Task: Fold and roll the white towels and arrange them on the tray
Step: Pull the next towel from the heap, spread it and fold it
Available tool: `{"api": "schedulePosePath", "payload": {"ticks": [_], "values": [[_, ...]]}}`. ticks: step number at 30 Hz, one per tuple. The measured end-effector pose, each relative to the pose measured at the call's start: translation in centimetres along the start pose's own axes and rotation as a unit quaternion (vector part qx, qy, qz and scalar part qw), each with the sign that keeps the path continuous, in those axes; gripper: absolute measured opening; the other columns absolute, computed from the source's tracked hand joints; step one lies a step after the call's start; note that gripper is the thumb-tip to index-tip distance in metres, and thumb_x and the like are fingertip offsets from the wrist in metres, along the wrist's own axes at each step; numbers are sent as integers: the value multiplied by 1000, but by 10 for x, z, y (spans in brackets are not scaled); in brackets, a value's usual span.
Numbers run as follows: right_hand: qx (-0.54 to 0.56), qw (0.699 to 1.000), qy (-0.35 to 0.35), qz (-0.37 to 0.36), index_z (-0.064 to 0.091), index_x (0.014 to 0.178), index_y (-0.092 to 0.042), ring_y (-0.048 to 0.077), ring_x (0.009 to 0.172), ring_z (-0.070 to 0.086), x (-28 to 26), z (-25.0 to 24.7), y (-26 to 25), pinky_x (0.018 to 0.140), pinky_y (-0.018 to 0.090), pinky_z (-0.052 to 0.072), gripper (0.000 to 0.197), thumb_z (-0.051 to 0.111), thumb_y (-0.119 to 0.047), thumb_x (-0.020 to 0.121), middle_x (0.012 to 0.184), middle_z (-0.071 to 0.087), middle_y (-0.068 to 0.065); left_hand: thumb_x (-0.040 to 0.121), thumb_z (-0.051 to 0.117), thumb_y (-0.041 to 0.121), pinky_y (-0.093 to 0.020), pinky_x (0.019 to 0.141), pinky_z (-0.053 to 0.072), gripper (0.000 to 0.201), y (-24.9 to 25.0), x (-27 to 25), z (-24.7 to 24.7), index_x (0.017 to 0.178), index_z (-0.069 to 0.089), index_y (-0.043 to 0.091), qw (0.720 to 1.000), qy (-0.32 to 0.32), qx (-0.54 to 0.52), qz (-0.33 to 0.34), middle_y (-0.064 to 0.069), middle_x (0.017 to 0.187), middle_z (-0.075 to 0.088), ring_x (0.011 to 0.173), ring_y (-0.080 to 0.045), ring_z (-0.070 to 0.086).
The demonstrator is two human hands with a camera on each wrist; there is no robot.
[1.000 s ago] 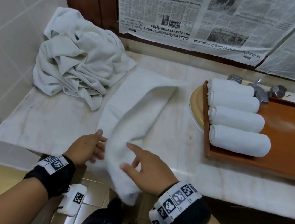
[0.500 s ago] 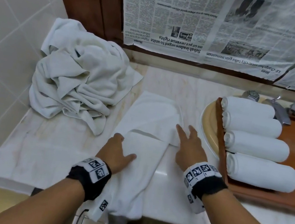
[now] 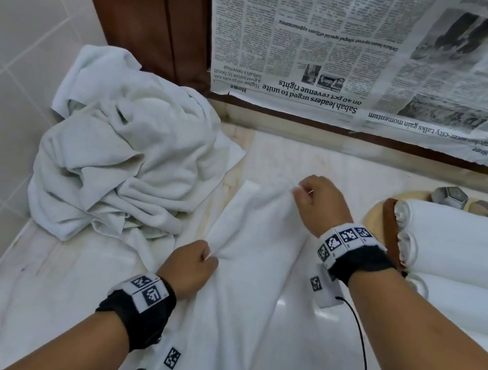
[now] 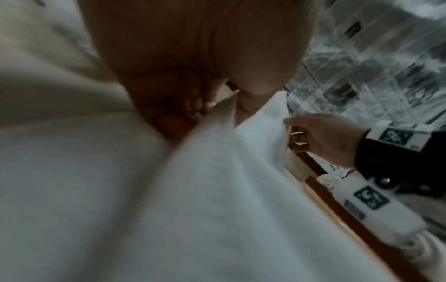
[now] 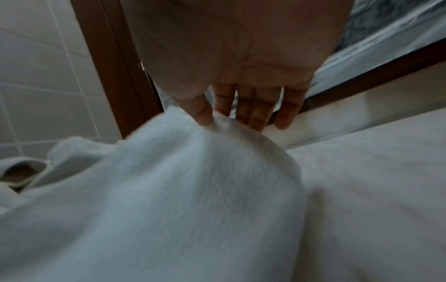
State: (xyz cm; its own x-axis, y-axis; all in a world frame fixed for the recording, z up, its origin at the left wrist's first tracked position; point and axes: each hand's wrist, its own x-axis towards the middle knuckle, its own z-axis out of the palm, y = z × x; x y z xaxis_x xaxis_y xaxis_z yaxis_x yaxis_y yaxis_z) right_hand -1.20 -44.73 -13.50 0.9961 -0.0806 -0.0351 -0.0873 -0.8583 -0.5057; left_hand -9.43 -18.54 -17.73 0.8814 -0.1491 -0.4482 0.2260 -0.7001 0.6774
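A folded towel (image 3: pixel 257 252) lies between the towel heap (image 3: pixel 123 157) left and tray (image 3: pixel 389 230) of rolled towels (image 3: pixel 454 241) right.

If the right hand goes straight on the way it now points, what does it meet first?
The right hand, pinching the towel, points toward the back-left. Beyond its fingertips lies bare counter, then probably the dark wood frame at the wall. Depth is unclear.

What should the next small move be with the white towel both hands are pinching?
Probably carry the pinched edge across and lay it flat: the left hand and right hand each pinch the long white terry towel, whose edge is lifted and not yet rolled.
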Motion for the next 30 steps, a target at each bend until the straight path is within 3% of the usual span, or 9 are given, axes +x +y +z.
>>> {"api": "schedulePosePath", "payload": {"ticks": [3,6,10,16,18,21,24,28,30], "values": [[-71,987,-141,20,58,98,-27,23,94,61,22,27,-4,82,35,48,16,51,-42,98,100,65,-2,103,41,31,-30,75,41,33,-11,8,-5,86,55,8,1000,-15,-4,17,0,88,62,85,-17,57],[-144,972,-181,34,57,105,-27,24,100,59,35,44,-6,86,34,44,20,47,-43,98,108,65,-2,105,36,38,-27,80,42,38,-14,12,-11,99,63,12,998,-51,2,21,-1,101,67,96,-17,61],[-133,978,-153,56,49,105,-22,26,83,55,45,49,-11,76,33,38,17,36,-33,103,95,62,3,105,37,39,-32,88,47,39,-19,19,-15,97,65,14,997,-78,-17,15,0,101,68,97,-17,62],[-150,976,-144,70,46,115,-16,27,78,56,48,48,-17,74,34,37,25,32,-35,106,96,66,7,106,36,35,-29,71,40,42,-10,23,-18,69,50,21,998,-59,-19,-2,5,73,57,74,-15,56],[-134,978,-143,65,46,118,-19,27,86,58,45,47,-22,78,35,39,25,40,-38,104,107,65,6,106,36,33,-30,73,40,43,-8,26,-18,68,50,19,999,-48,1,-11,1,76,59,79,-20,58],[-123,988,-87,25,46,132,-23,28,119,47,27,42,-36,98,41,39,42,54,-44,97,133,46,6,106,37,33,-31,76,41,42,-10,33,-17,73,53,13,998,-44,22,-30,-8,87,62,89,-27,60],[-135,989,-52,-36,48,133,-24,27,120,41,-16,33,-58,99,39,38,47,61,-45,92,132,40,5,106,38,32,-28,74,36,40,-8,36,-19,78,54,9,997,-59,22,-47,-6,86,59,86,-24,56],[-170,952,-254,-35,48,135,-22,27,120,45,-84,48,-66,96,40,46,53,61,-49,90,135,40,5,105,38,34,-30,79,39,37,-3,28,-21,93,58,5,997,-50,47,-46,-11,99,62,97,-28,57],[-183,942,-280,-26,42,142,-23,25,126,42,-108,57,-61,97,41,48,64,63,-50,88,145,31,4,102,42,39,-33,76,42,32,-2,16,-19,89,52,12,997,-33,51,-45,-7,95,61,93,-28,59]]}}
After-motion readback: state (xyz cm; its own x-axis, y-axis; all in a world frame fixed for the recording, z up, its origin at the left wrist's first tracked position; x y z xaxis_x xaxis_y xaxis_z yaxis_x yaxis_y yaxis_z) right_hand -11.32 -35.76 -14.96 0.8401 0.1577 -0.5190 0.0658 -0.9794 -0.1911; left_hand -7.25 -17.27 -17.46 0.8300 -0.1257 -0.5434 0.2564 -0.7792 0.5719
